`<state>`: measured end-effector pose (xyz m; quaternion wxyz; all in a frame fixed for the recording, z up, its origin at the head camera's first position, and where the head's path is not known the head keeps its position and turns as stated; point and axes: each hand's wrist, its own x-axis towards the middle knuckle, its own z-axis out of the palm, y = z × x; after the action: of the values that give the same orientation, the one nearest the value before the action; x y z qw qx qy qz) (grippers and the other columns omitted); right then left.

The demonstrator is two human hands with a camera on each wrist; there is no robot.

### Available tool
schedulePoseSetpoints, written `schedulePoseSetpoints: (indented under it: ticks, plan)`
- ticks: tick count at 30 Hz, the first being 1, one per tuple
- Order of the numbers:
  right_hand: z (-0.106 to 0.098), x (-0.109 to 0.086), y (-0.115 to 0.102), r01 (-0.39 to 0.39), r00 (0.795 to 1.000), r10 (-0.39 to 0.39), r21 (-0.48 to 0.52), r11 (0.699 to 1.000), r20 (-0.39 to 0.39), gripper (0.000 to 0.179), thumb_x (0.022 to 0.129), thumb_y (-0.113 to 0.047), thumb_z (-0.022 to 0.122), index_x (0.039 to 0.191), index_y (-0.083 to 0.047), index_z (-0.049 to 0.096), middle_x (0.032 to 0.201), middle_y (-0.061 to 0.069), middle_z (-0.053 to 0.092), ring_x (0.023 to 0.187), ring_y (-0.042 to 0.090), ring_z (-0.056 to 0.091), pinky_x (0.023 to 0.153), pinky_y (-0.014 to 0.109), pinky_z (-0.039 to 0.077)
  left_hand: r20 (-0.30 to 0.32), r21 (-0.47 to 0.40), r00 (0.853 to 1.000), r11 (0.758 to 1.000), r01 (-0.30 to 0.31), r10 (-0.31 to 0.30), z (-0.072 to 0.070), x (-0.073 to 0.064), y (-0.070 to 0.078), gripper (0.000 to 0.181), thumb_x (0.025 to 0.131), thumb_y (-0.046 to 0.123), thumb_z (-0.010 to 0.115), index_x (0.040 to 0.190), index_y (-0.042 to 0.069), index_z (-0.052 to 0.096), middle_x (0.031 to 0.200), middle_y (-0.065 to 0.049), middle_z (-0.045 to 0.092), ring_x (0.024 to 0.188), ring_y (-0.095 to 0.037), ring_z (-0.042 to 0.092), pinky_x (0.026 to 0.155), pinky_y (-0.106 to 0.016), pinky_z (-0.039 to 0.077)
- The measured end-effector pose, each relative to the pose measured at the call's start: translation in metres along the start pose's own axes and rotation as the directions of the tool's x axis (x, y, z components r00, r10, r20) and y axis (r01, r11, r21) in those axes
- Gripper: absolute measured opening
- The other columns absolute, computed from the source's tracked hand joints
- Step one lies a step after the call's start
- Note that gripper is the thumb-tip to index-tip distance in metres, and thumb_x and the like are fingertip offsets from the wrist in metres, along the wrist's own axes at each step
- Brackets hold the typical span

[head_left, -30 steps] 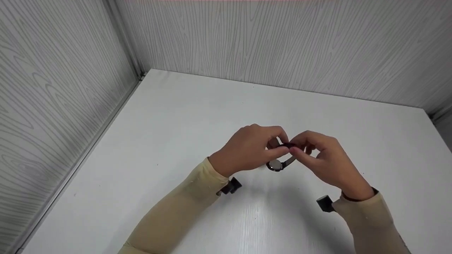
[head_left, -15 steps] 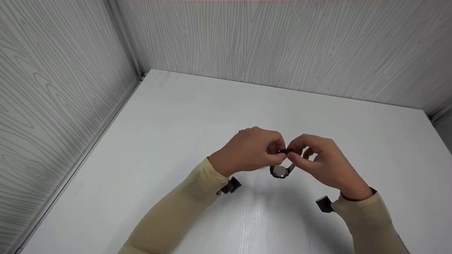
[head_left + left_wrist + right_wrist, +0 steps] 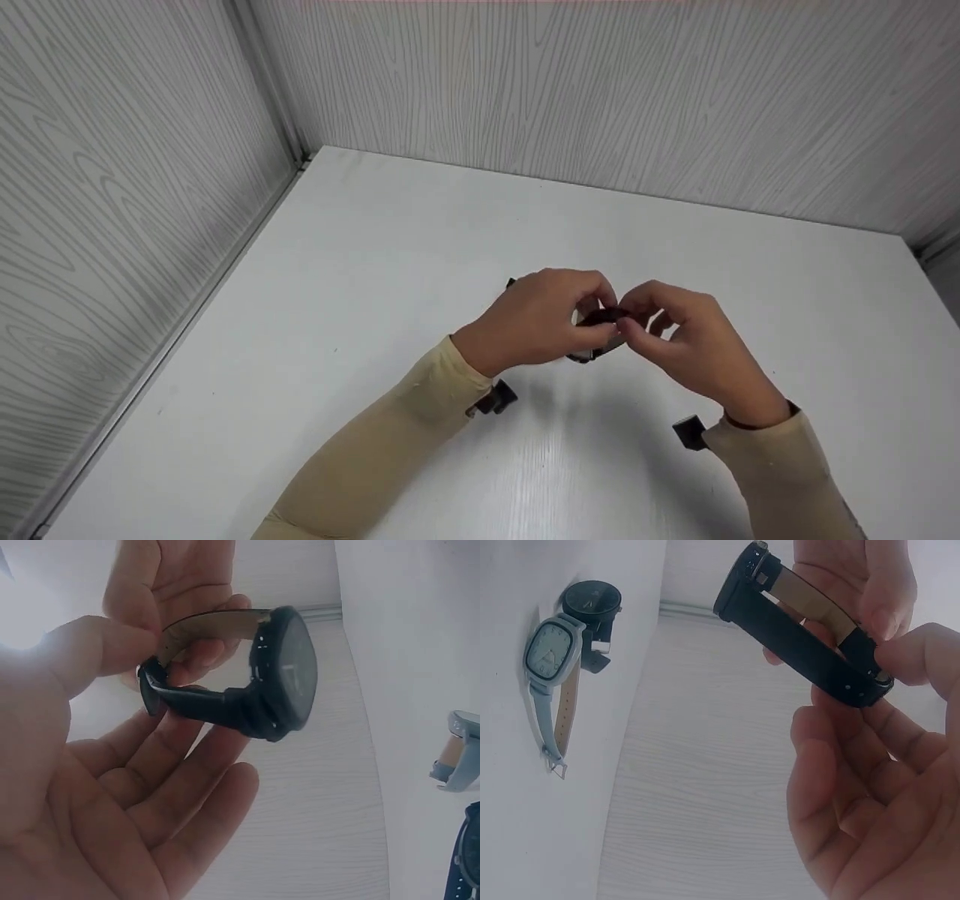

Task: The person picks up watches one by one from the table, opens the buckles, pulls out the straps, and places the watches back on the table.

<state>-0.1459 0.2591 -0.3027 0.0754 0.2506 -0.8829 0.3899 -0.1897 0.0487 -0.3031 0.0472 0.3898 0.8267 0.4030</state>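
Note:
A wristwatch (image 3: 289, 679) with a round dark case and a black strap (image 3: 802, 645) hangs between both hands. Tan lining shows on the strap's inner side, and the strap forms a loop. My left hand (image 3: 536, 319) pinches it between thumb and fingers near the buckle (image 3: 152, 684). From the other side my right hand (image 3: 690, 337) pinches the strap ends with thumb and forefinger. In the head view most of the watch face is hidden behind the left thumb.
On the white table (image 3: 420, 225) lie a pale blue watch (image 3: 553, 652) with a squarish face and a black round-faced watch (image 3: 592, 600) beside it. Grey wood-grained panels (image 3: 585, 90) stand behind and at the left. Small black cameras (image 3: 690, 433) sit on both wrists.
The hands dip slightly, then rise again with the watch. Its face, hanging in sight below the fingers before, is now largely covered by the left hand, and more dark strap shows between the fingers.

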Motion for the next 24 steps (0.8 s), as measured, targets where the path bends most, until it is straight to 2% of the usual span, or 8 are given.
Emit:
schedulePoseSetpoints:
  ticks: [2, 6, 12, 14, 19, 24]
  plan:
    - [-0.001, 0.000, -0.008, 0.001, 1.000, -0.001, -0.007, 1.000, -0.008, 0.014, 0.088, -0.004, 0.064, 0.093, -0.017, 0.065, 0.083, -0.007, 0.066, 0.073, 0.007, 0.059, 0.062, 0.024, 0.047, 0.003, 0.021, 1.000, 1.000, -0.003, 0.003, 0.001, 0.001, 0.000, 0.014, 0.088, 0.032, 0.065, 0.096, 0.021, 0.064, 0.079, 0.018, 0.062, 0.072, 0.004, 0.056, 0.065, -0.019, 0.047]
    - [-0.003, 0.001, -0.022, 0.011, 1.000, -0.012, -0.031, 0.999, -0.010, 0.014, 0.087, -0.001, 0.063, 0.091, -0.014, 0.065, 0.082, -0.004, 0.066, 0.073, 0.006, 0.057, 0.061, 0.023, 0.047, 0.002, 0.047, 1.000, 0.999, -0.007, 0.007, 0.003, 0.002, -0.001, 0.009, 0.089, 0.029, 0.065, 0.094, 0.021, 0.064, 0.080, 0.017, 0.060, 0.074, 0.003, 0.055, 0.066, -0.018, 0.046]
    - [-0.001, 0.000, 0.005, 0.053, 0.998, -0.052, -0.058, 0.997, 0.018, 0.013, 0.092, -0.014, 0.062, 0.091, -0.026, 0.068, 0.085, -0.012, 0.065, 0.076, 0.004, 0.058, 0.065, 0.022, 0.048, 0.035, 0.003, 0.999, 1.000, 0.017, -0.017, 0.002, 0.000, -0.002, 0.013, 0.087, 0.033, 0.068, 0.091, 0.021, 0.067, 0.081, 0.016, 0.061, 0.074, -0.002, 0.054, 0.067, -0.020, 0.046]
    - [-0.001, -0.001, 0.014, 0.067, 0.997, -0.066, -0.055, 0.996, 0.030, 0.013, 0.091, -0.016, 0.064, 0.092, -0.029, 0.069, 0.086, -0.011, 0.066, 0.077, 0.005, 0.058, 0.066, 0.021, 0.048, 0.051, 0.022, 0.998, 0.999, 0.026, -0.027, 0.002, 0.001, -0.003, 0.016, 0.087, 0.035, 0.068, 0.093, 0.020, 0.069, 0.082, 0.016, 0.061, 0.077, -0.002, 0.054, 0.069, -0.020, 0.046]
    - [-0.003, -0.001, 0.013, 0.107, 0.993, -0.102, -0.080, 0.991, 0.067, 0.018, 0.087, -0.013, 0.069, 0.096, -0.030, 0.071, 0.086, -0.008, 0.067, 0.076, 0.004, 0.058, 0.062, 0.018, 0.045, 0.085, 0.083, 0.995, 0.996, 0.037, -0.044, 0.004, 0.001, -0.005, 0.013, 0.088, 0.032, 0.067, 0.095, 0.021, 0.070, 0.083, 0.018, 0.061, 0.079, -0.001, 0.054, 0.071, -0.019, 0.045]
    - [-0.003, -0.003, 0.013, 0.121, 0.989, -0.107, -0.132, 0.984, 0.105, 0.018, 0.087, -0.016, 0.069, 0.097, -0.031, 0.071, 0.086, -0.013, 0.067, 0.075, 0.000, 0.058, 0.059, 0.016, 0.043, 0.098, 0.094, 0.994, 0.995, 0.035, -0.045, 0.005, 0.000, -0.005, 0.010, 0.088, 0.030, 0.068, 0.091, 0.021, 0.069, 0.079, 0.019, 0.061, 0.075, -0.001, 0.053, 0.068, -0.019, 0.045]
